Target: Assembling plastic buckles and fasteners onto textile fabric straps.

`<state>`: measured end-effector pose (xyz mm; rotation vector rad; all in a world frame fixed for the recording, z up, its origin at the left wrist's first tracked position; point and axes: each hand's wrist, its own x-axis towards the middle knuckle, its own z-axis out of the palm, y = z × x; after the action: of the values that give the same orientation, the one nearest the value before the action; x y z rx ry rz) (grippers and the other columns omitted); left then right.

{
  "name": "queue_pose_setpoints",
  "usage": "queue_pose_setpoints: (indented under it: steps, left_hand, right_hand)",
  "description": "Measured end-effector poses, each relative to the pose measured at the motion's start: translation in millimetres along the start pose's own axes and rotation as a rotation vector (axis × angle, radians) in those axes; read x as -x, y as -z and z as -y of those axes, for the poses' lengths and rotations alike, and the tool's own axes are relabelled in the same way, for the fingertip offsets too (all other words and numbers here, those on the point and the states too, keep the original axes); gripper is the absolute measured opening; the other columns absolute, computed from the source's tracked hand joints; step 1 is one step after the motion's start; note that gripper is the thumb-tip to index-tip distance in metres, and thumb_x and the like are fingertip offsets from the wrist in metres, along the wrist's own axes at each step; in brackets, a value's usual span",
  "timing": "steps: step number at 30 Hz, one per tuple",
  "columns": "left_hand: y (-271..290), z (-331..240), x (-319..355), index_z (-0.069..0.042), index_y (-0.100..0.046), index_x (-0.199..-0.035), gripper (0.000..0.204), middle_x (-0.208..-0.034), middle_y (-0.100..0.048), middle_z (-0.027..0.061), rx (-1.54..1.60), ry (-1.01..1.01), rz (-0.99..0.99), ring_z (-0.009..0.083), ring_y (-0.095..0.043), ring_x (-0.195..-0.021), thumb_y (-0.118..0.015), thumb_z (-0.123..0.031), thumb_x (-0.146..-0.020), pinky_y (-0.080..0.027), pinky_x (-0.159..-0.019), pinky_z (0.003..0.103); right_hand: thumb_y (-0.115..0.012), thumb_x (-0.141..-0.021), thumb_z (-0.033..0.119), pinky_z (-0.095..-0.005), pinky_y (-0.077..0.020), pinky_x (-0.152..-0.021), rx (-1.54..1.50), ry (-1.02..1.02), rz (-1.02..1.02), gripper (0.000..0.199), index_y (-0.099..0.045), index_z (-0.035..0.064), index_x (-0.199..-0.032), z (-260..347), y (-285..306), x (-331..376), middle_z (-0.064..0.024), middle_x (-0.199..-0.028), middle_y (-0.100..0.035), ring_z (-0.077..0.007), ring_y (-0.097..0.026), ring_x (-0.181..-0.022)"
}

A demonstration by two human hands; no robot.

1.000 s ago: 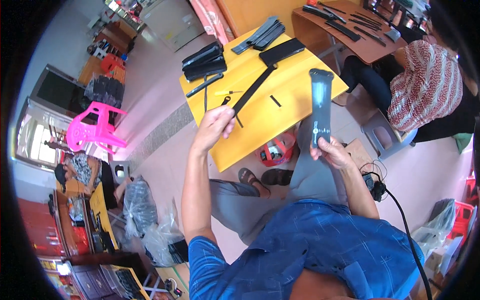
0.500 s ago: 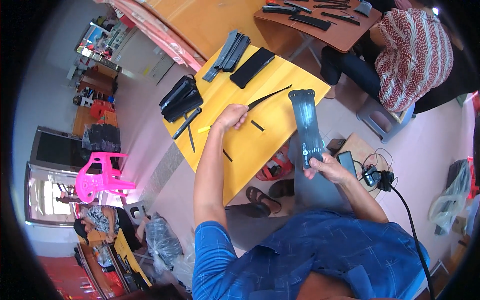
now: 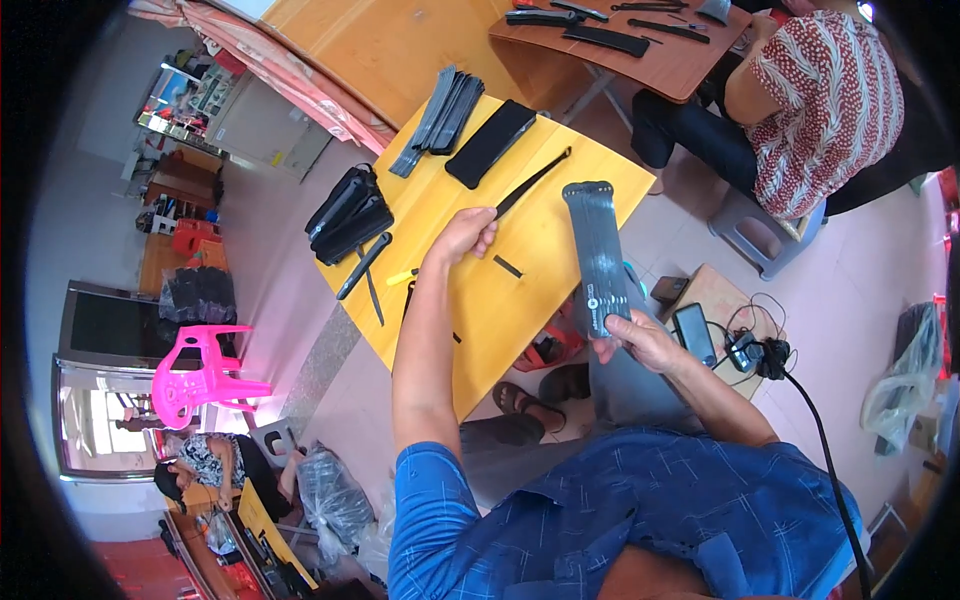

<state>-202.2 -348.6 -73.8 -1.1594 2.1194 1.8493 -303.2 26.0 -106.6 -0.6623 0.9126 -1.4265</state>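
My left hand (image 3: 462,235) reaches over the yellow table (image 3: 545,270) and grips the near end of a long thin black strip (image 3: 535,180) lying on it. My right hand (image 3: 640,340) holds a long flat black panel (image 3: 598,252) upright by its lower end, just off the table's right edge. A small black bar (image 3: 508,266) lies on the table between the two hands.
Black flat parts lie on the yellow table: a stack (image 3: 350,212) at its left edge, a grey bundle (image 3: 440,118) and a black slab (image 3: 490,142) at the far end. A seated person (image 3: 820,100) works at a brown table (image 3: 640,45). A pink chair (image 3: 205,375) stands left.
The view has swung, so the table sits higher and closer. My left hand stays on the thin strip. My right hand has kept the black panel upright beside the table.
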Motion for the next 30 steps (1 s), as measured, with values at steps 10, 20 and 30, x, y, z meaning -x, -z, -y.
queue_pose_setpoints:
  steps: [10,20,30]
  left_hand:
    - [-3,-4,-7,-0.008,-0.059,-0.075,0.04,-0.058,-0.053,0.0008,-0.271,0.057,-0.205,0.0127,-0.05,-0.046,-0.055,-0.039,-0.101,-0.042,-0.044,0.028]
    - [0,-3,-21,-0.004,-0.068,-0.085,0.041,-0.075,-0.069,0.0117,-0.837,-0.004,-0.276,0.0264,-0.067,-0.065,-0.054,-0.04,-0.097,-0.055,-0.065,0.04]
    - [-8,-13,18,-0.01,-0.071,-0.105,0.032,-0.107,-0.073,0.0157,-0.925,-0.051,-0.544,0.0342,-0.068,-0.104,-0.059,-0.037,-0.093,-0.054,-0.089,0.049]
  right_hand:
    - [-0.058,-0.103,0.043,-0.0302,-0.0536,-0.078,0.076,-0.033,-0.091,0.038,-0.066,0.0064,-0.106,1,-10,5,-0.0025,-0.094,-0.067,-0.0139,-0.065,-0.082]
    - [-0.058,-0.103,0.04,-0.0286,-0.0537,-0.078,0.063,-0.025,-0.074,0.037,-0.067,0.0046,-0.109,1,-21,7,-0.0027,-0.094,-0.067,-0.012,-0.064,-0.081]
    - [-0.058,-0.103,0.039,-0.0278,-0.0532,-0.076,0.089,-0.016,-0.009,0.038,-0.066,0.0029,-0.111,-1,-44,8,-0.0028,-0.094,-0.067,-0.0115,-0.063,-0.08]
